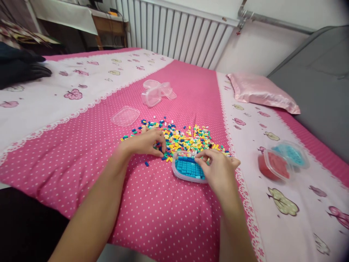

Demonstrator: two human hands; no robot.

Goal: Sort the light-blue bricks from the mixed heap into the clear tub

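Observation:
A heap of small coloured bricks [182, 138] lies on the pink dotted bedspread [152, 211]. My left hand [145, 142] rests at the heap's left edge, fingers curled and pinching among the bricks. My right hand [218, 169] hovers over a clear oval tub [180, 173] holding blue bricks, fingertips pinched together; what they hold is too small to name.
A clear lid [125, 116] lies left of the heap, with empty clear tubs [156, 92] farther back. At the right stand a lidded tub of red bricks [272, 165] and one of light blue bricks [293, 153]. A pink pillow [259, 91], a grey headboard and a radiator lie beyond.

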